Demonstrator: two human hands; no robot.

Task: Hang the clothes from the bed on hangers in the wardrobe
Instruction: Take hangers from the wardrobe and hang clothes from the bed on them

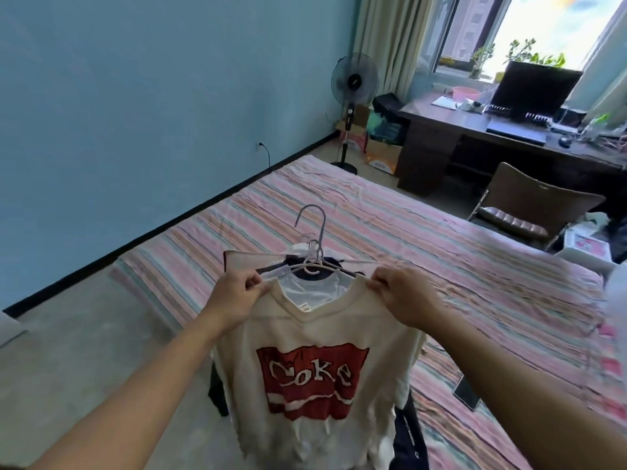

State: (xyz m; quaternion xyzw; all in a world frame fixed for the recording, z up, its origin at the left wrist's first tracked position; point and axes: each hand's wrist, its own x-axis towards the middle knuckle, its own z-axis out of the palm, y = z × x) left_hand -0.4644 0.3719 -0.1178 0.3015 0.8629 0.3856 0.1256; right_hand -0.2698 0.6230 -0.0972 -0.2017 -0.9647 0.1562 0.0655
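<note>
Both hands, left (237,296) and right (403,293), raised, fingers seemingly pinched.

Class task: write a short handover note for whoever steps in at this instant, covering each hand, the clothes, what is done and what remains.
Left hand pinches the left shoulder of the cream sweatshirt with the red Coke print; right hand pinches the right shoulder.
The sweatshirt hangs in front of a bunch of hangers with metal hooks carrying other garments, above the pink striped bed.
Done: clothes lifted.
Left: carry them to the wardrobe, which is not in view.
</note>
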